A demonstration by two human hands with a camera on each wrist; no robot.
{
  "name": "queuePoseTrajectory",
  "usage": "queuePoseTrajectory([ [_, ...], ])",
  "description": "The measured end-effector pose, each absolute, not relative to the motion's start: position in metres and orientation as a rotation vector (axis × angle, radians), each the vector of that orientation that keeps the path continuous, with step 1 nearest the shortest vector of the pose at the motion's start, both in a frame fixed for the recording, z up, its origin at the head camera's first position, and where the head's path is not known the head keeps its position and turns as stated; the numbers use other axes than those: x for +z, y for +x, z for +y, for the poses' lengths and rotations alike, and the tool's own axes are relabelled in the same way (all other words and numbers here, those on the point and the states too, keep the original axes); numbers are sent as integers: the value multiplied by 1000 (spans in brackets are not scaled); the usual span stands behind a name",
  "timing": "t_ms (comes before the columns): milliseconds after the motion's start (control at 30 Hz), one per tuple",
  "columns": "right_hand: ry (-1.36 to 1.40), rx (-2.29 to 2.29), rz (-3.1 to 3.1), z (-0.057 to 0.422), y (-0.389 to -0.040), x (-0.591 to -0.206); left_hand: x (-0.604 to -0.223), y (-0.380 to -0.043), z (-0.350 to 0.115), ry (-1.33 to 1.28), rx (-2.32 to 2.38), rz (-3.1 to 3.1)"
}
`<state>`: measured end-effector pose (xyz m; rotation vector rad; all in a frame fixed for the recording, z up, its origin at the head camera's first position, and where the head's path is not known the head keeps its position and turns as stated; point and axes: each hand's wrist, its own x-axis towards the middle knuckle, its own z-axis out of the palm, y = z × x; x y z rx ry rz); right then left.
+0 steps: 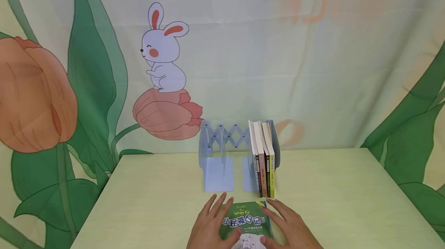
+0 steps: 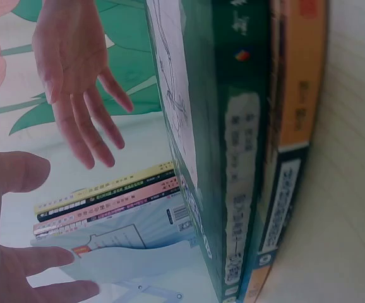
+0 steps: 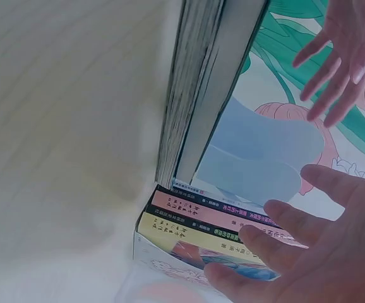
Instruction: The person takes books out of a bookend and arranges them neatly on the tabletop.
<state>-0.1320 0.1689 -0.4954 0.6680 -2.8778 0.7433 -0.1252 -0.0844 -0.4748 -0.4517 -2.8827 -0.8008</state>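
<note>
A green Diary of a Wimpy Kid book (image 1: 247,218) lies flat near the table's front edge. In the left wrist view its spine (image 2: 240,158) rests above a second book with an orange and dark spine (image 2: 290,126). My left hand (image 1: 213,225) hovers over its left side, fingers spread, and my right hand (image 1: 290,225) over its right side likewise. Both wrist views show the hands apart from the covers, holding nothing. Beyond stands a light blue expandable bookend (image 1: 219,175), with several upright books (image 1: 265,175) against its right panel.
The pale yellow-green table (image 1: 146,195) extends to both sides of the bookend. Behind it hangs a cloth backdrop (image 1: 236,59) printed with a rabbit and tulips. The bookend's crisscross bars (image 1: 229,136) run along its back.
</note>
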Motion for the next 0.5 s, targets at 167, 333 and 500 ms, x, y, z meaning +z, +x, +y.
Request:
queuePoseTrajectory([
  [167, 670, 698, -2860, 169, -131, -497, -479, -128, -79, -487, -745, -2837],
  [333, 637, 710, -2898, 168, -131, -493, -476, -131, -72, -470, -787, -2830],
  [500, 622, 679, -2900, 169, -131, -491, -468, -136, -67, -459, -822, -2832],
])
